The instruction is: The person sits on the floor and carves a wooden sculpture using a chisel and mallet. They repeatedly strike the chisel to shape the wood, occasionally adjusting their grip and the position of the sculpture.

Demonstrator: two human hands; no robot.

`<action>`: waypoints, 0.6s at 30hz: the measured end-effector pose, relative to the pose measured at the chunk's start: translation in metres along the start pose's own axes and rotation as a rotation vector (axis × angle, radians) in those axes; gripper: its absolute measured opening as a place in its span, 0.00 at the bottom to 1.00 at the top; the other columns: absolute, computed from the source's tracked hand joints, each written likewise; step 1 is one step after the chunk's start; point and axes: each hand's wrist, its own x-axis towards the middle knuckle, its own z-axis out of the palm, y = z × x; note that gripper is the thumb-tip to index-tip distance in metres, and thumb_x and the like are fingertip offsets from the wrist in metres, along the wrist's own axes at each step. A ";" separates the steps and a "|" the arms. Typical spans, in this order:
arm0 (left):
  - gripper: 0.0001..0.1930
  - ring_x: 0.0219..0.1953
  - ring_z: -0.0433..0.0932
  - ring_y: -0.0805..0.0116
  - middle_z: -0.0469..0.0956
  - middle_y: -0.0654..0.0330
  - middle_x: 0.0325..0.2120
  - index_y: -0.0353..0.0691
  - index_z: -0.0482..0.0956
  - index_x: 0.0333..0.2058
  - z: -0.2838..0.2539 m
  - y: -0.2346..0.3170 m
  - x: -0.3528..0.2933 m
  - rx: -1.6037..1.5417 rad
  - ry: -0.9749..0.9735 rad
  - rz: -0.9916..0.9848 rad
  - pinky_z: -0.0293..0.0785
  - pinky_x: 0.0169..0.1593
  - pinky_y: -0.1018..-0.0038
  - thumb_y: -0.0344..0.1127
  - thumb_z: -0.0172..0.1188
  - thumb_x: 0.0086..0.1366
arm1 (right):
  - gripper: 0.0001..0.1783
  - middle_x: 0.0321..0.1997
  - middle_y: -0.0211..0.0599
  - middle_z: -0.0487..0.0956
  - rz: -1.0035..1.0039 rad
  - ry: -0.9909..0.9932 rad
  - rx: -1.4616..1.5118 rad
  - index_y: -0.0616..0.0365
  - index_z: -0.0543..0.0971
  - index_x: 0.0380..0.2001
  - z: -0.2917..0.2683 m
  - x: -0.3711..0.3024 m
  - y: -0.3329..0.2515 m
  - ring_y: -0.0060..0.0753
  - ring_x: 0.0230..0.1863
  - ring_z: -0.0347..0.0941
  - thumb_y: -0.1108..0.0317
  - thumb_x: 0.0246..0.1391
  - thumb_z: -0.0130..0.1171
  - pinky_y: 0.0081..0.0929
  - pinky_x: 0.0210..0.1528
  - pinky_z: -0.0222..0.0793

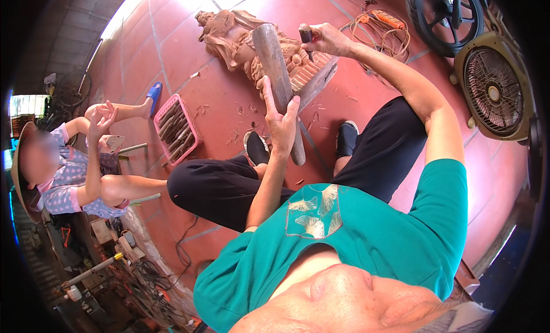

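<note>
A carved reddish-brown wooden figure lies on the tiled floor in front of me. My left hand holds a long grey-brown wooden club, its index finger stretched along the wood and the thumb on the other side. The thick end of the club crosses over the carving, and its narrow end sticks out below the hand. My right hand grips a chisel by its dark handle, held over the base of the figure. The carving partly hides behind the club.
A pink basket of several wooden-handled tools stands to the left. Beside it sits another person in a hat and dotted clothes. Wood chips litter the floor. An orange power strip with cords, a wheel and a fan are at right.
</note>
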 end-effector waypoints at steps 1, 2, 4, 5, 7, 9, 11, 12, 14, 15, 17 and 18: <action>0.44 0.25 0.69 0.80 0.75 0.63 0.35 0.47 0.44 0.76 0.001 0.000 0.000 0.001 -0.001 -0.007 0.69 0.27 0.80 0.27 0.60 0.68 | 0.19 0.25 0.43 0.80 -0.016 0.001 -0.004 0.62 0.77 0.33 0.001 0.001 0.000 0.41 0.27 0.79 0.56 0.53 0.70 0.38 0.35 0.73; 0.44 0.25 0.69 0.80 0.75 0.63 0.35 0.47 0.44 0.76 0.002 0.000 0.000 0.001 0.000 -0.015 0.70 0.27 0.80 0.27 0.60 0.68 | 0.19 0.25 0.43 0.80 -0.032 0.003 -0.009 0.61 0.77 0.34 0.002 0.001 -0.001 0.42 0.27 0.79 0.56 0.53 0.70 0.38 0.35 0.73; 0.44 0.26 0.69 0.80 0.75 0.62 0.37 0.47 0.45 0.75 0.002 0.002 -0.001 0.007 -0.002 -0.021 0.70 0.27 0.80 0.27 0.60 0.68 | 0.18 0.24 0.41 0.80 -0.042 -0.033 -0.032 0.58 0.76 0.36 0.006 0.001 -0.001 0.44 0.27 0.78 0.57 0.53 0.69 0.38 0.34 0.73; 0.43 0.26 0.70 0.80 0.75 0.61 0.39 0.47 0.45 0.75 0.003 0.003 0.000 0.009 -0.004 -0.017 0.70 0.27 0.80 0.27 0.60 0.68 | 0.17 0.24 0.41 0.80 -0.048 -0.052 -0.062 0.57 0.76 0.36 0.007 0.001 -0.001 0.44 0.27 0.78 0.57 0.53 0.69 0.38 0.34 0.73; 0.43 0.27 0.70 0.79 0.75 0.59 0.43 0.46 0.45 0.75 0.003 0.004 0.000 0.014 -0.001 0.000 0.71 0.28 0.80 0.27 0.60 0.68 | 0.17 0.24 0.40 0.80 -0.067 -0.092 -0.117 0.57 0.76 0.37 0.010 0.000 -0.003 0.46 0.27 0.78 0.58 0.54 0.69 0.39 0.34 0.73; 0.43 0.29 0.71 0.79 0.74 0.57 0.48 0.46 0.46 0.75 0.002 0.004 -0.001 0.015 -0.008 -0.011 0.72 0.29 0.79 0.27 0.60 0.68 | 0.15 0.24 0.40 0.80 -0.091 -0.088 -0.119 0.56 0.75 0.36 0.012 -0.001 -0.004 0.46 0.27 0.79 0.59 0.54 0.68 0.40 0.34 0.73; 0.43 0.31 0.71 0.79 0.73 0.55 0.52 0.45 0.46 0.75 0.002 0.005 -0.001 0.011 -0.014 -0.003 0.72 0.31 0.79 0.27 0.60 0.68 | 0.14 0.24 0.40 0.79 -0.114 -0.084 -0.122 0.56 0.75 0.35 0.014 -0.003 -0.005 0.47 0.28 0.80 0.60 0.54 0.68 0.41 0.33 0.73; 0.43 0.32 0.71 0.79 0.72 0.55 0.54 0.45 0.46 0.75 0.003 0.005 0.000 0.009 -0.014 0.017 0.73 0.32 0.79 0.27 0.60 0.68 | 0.14 0.24 0.40 0.79 -0.114 -0.092 -0.130 0.56 0.75 0.35 0.013 -0.003 -0.007 0.46 0.28 0.80 0.60 0.54 0.68 0.40 0.33 0.74; 0.43 0.34 0.71 0.79 0.70 0.54 0.57 0.45 0.45 0.75 0.004 0.006 0.000 0.015 -0.012 0.038 0.73 0.33 0.79 0.27 0.60 0.68 | 0.14 0.24 0.40 0.80 -0.113 -0.107 -0.148 0.56 0.75 0.35 0.012 -0.002 -0.012 0.46 0.28 0.81 0.61 0.55 0.67 0.40 0.33 0.74; 0.43 0.35 0.71 0.79 0.69 0.54 0.58 0.45 0.45 0.75 0.004 0.007 0.000 0.024 -0.010 0.039 0.73 0.33 0.80 0.27 0.60 0.68 | 0.13 0.24 0.40 0.80 -0.110 -0.121 -0.158 0.56 0.75 0.35 0.012 -0.002 -0.014 0.46 0.28 0.81 0.61 0.55 0.67 0.39 0.33 0.74; 0.43 0.36 0.71 0.79 0.68 0.54 0.59 0.44 0.45 0.75 0.003 0.009 -0.001 0.022 -0.012 0.027 0.73 0.34 0.80 0.27 0.60 0.68 | 0.13 0.24 0.40 0.80 -0.102 -0.151 -0.178 0.57 0.75 0.34 0.011 -0.001 -0.020 0.46 0.28 0.81 0.61 0.55 0.66 0.39 0.33 0.74; 0.43 0.36 0.72 0.79 0.68 0.54 0.59 0.45 0.45 0.75 0.004 0.011 -0.001 0.011 -0.017 0.015 0.73 0.34 0.80 0.27 0.60 0.68 | 0.13 0.24 0.40 0.80 -0.111 -0.145 -0.178 0.56 0.75 0.34 0.010 -0.002 -0.021 0.45 0.28 0.81 0.61 0.55 0.66 0.39 0.32 0.74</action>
